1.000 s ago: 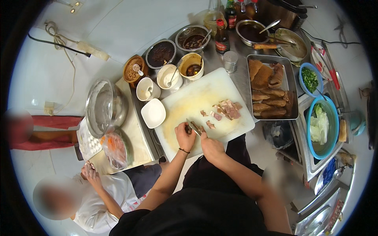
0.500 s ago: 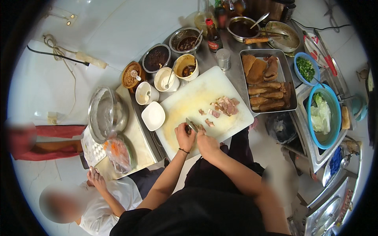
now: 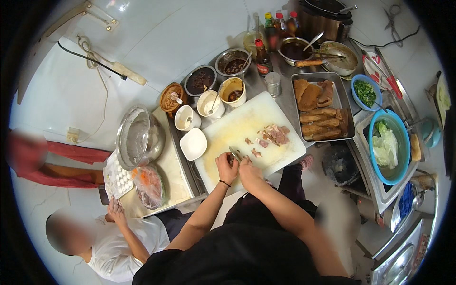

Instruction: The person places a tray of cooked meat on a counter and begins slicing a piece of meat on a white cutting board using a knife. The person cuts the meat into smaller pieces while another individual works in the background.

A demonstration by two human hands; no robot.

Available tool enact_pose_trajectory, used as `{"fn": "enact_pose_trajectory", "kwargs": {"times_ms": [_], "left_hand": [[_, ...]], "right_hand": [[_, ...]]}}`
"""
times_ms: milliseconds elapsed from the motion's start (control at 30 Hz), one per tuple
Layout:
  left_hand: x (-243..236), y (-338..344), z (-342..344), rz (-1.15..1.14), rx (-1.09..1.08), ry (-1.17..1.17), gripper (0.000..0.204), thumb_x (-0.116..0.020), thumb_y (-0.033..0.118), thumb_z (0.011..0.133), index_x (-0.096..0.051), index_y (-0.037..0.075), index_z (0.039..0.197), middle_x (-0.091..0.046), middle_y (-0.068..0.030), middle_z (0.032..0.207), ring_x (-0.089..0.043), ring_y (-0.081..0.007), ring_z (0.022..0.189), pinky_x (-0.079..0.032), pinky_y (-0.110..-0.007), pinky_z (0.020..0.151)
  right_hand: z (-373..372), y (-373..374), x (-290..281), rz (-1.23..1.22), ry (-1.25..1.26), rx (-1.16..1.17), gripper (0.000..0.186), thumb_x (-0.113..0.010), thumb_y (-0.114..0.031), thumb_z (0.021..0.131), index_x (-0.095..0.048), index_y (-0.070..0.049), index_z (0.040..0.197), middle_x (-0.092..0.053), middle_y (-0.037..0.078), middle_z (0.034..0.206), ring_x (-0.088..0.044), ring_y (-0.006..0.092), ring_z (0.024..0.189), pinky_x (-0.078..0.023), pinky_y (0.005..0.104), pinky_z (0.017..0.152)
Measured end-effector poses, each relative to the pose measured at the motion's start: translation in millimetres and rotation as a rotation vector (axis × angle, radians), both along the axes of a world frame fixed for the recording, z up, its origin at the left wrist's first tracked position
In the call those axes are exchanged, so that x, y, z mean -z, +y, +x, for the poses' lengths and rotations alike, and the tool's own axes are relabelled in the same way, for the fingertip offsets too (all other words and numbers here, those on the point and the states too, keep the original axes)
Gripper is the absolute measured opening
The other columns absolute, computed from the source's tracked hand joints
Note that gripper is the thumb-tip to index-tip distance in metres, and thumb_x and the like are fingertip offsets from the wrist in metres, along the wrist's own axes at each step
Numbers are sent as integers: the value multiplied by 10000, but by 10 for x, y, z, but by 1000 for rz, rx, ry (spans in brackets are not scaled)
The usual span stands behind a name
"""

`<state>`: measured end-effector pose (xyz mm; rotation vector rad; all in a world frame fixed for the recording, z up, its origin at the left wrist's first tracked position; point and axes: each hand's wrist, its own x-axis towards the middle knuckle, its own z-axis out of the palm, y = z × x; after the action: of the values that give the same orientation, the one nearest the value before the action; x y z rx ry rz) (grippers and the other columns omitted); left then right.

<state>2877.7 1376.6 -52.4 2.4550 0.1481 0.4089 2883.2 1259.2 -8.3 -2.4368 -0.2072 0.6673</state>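
Note:
On the white cutting board (image 3: 270, 107), my left hand (image 3: 227, 168) is closed on a small dark-brown piece of food (image 3: 230, 160), its fingers bent beside the blade. My right hand (image 3: 251, 175) grips a knife (image 3: 235, 153), whose blade points up and left, next to the fingertips of my left hand. Right of the knife lie a few loose bits and a pile of cut pink-brown meat (image 3: 275, 135). A white square bowl (image 3: 193, 143) sits at the board's left edge. A steel tray (image 3: 324, 138) of brown slabs stands to its right.
Sauce bowls (image 3: 200, 80) and bottles (image 3: 262, 61) line the back. A steel mixing bowl (image 3: 135, 135), egg tray (image 3: 116, 183) and bagged food (image 3: 148, 190) stand left, near a co-worker in white (image 3: 118, 247). Basins of greens (image 3: 387, 147) and chopped green onion (image 3: 365, 92) are right.
My view has shifted slightly, moving the counter in the picture. My hands stay at the same spot on the board with the knife and piece, with only small movements.

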Motion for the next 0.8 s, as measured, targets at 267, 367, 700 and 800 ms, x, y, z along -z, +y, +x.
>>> {"fn": "enact_pose_trajectory", "kwargs": {"times_ms": [267, 367, 700, 800], "left_hand": [[-9, -33, -88, 5, 42, -82, 304, -609, 111, 719, -529, 9, 994, -523, -151, 903, -428, -323, 892, -361, -385, 801], [15, -41, -156, 34, -77, -42, 360, -637, 150, 717, -549, 56, 1053, -510, -159, 985, -407, -331, 955, -349, -400, 845], [37, -158, -117, -123, -259, -26, 317, -610, 162, 682, -557, 53, 974, -519, -132, 974, -421, -297, 948, -341, -370, 855], [26, -175, -90, -106, -274, -30, 299, -609, 148, 657, -554, 53, 934, -530, -125, 941, -442, -295, 915, -357, -369, 836]], "right_hand": [[83, -51, -121, 63, 29, 19, 264, -384, -100, 849, -403, -2, 1093, -593, 231, 974, -598, 346, 888, -474, 423, 766], [-99, -356, -132, -1, 83, 30, 213, -447, -109, 821, -443, 32, 980, -609, 224, 871, -605, 375, 808, -488, 422, 711], [25, -518, -459, -62, 40, -142, 201, -447, -41, 787, -411, 24, 974, -601, 254, 838, -598, 381, 825, -474, 443, 727], [9, -438, -455, -53, 85, -181, 193, -445, -25, 785, -420, 18, 972, -599, 259, 861, -597, 378, 845, -472, 441, 733]]}}
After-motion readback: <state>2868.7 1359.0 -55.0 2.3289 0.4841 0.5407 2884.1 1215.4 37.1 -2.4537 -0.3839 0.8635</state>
